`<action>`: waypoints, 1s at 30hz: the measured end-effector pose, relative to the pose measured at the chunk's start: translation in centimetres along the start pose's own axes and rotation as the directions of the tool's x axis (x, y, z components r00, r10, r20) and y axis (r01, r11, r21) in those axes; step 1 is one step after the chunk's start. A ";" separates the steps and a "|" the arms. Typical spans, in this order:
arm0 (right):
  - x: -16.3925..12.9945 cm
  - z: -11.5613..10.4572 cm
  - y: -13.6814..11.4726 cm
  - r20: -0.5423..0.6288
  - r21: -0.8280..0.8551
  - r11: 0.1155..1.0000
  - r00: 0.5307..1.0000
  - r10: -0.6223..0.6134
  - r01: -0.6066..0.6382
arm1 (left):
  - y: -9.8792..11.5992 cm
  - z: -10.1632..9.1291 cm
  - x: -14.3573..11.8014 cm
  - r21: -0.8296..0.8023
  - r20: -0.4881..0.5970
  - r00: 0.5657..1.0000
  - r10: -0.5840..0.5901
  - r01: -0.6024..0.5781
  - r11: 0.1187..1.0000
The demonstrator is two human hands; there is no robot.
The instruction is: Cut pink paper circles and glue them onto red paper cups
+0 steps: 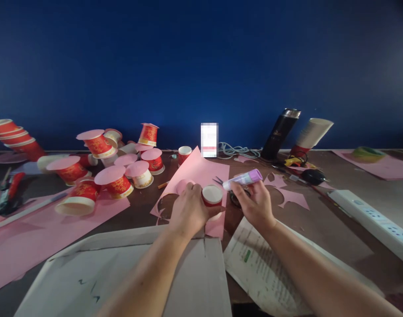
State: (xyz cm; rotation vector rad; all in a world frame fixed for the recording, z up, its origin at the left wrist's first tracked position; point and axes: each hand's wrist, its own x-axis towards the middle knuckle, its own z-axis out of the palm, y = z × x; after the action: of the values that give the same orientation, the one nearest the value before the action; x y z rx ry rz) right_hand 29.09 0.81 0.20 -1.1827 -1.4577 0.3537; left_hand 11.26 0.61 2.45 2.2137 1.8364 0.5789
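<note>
My left hand (188, 210) is wrapped round a red and white paper cup (212, 200), its pale round end facing up. Between the fingers and thumb of my right hand (256, 203) is a glue stick (243, 179) with a clear and purple tube, tilted just right of the cup and apart from it. Scissors (234, 200) with dark handles lie partly hidden behind my right hand. A pink paper sheet (212, 169) with round cut-outs spreads under and behind the cup. A small pink disc (184, 186) shows beside my left fingers.
Several red cups topped with pink discs (113, 176) crowd the left. A lit phone (209, 140) stands at the back. A black flask (280, 134), stacked cups (313, 134), a mouse (313, 177) and a power strip (375, 218) are right. White cardboard (122, 273) lies in front.
</note>
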 end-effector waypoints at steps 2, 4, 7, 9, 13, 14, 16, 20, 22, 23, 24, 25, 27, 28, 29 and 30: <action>-0.4 0.0 -0.4 0.027 0.020 0.998 0.997 -0.065 0.065 | 0.0 0.1 0.0 -0.028 -0.013 1.000 -0.009 0.009 1.000; -0.8 0.0 -0.9 0.087 -0.013 0.993 0.989 -0.118 0.119 | 0.1 0.2 0.0 -0.051 -0.013 1.000 -0.009 0.008 0.999; -1.1 0.1 -1.4 0.138 -0.084 0.988 0.984 -0.116 0.129 | 0.0 0.4 0.1 -0.050 -0.021 1.000 -0.014 0.012 0.999; -1.1 0.2 -1.5 0.137 -0.120 0.986 0.985 -0.101 0.118 | -0.1 0.6 0.2 -0.044 -0.039 0.999 -0.005 0.003 0.999; -0.9 0.2 -1.4 0.132 -0.154 0.982 0.987 -0.093 0.113 | -0.5 0.7 0.4 -0.094 -0.024 1.000 0.007 -0.009 0.996; -0.9 0.2 -1.4 0.134 -0.154 0.982 0.987 -0.090 0.110 | -0.6 0.7 0.4 -0.127 -0.002 1.000 -0.006 0.006 0.992; -0.9 0.2 -1.3 0.143 -0.144 0.984 0.986 -0.082 0.102 | -0.8 0.5 0.7 -0.220 0.055 0.998 -0.024 0.035 0.975; -1.0 0.2 -1.0 0.140 -0.120 0.989 0.987 -0.074 0.091 | -1.2 0.3 1.1 -0.385 0.126 0.990 0.068 -0.014 0.923; -1.0 0.3 -1.0 0.137 -0.115 0.988 0.987 -0.083 0.099 | -1.4 0.4 1.3 -0.403 0.160 0.980 0.116 -0.042 0.914; -1.0 0.3 -1.0 0.137 -0.120 0.987 0.986 -0.092 0.109 | -1.4 0.5 1.3 -0.393 0.167 0.978 0.123 -0.049 0.918; -1.0 0.3 -1.1 0.137 -0.130 0.984 0.985 -0.104 0.122 | -1.5 0.6 1.4 -0.371 0.157 0.980 0.120 -0.054 0.927; -0.9 0.3 -1.1 0.134 -0.144 0.980 0.984 -0.117 0.136 | -1.5 0.7 1.4 -0.344 0.132 0.985 0.113 -0.062 0.937; -0.7 0.3 -1.2 0.118 -0.173 0.973 0.984 -0.134 0.153 | -1.6 0.9 1.2 -0.292 0.071 0.992 0.104 -0.079 0.953; -0.5 0.3 -1.1 0.104 -0.186 0.971 0.986 -0.134 0.151 | -1.5 0.9 1.2 -0.271 0.051 0.994 0.100 -0.083 0.959; -0.4 0.3 -1.0 0.090 -0.202 0.969 0.988 -0.127 0.143 | -1.5 1.0 1.1 -0.251 0.038 0.995 0.094 -0.081 0.965; -0.2 0.3 -0.8 0.078 -0.219 0.967 0.990 -0.119 0.134 | -1.4 1.0 1.0 -0.231 0.035 0.996 0.086 -0.075 0.970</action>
State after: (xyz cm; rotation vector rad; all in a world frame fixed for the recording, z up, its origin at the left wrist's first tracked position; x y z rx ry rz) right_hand 28.46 0.43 0.62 -1.2581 -1.6533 0.1423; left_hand 10.54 2.00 1.17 2.1360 1.5753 0.7119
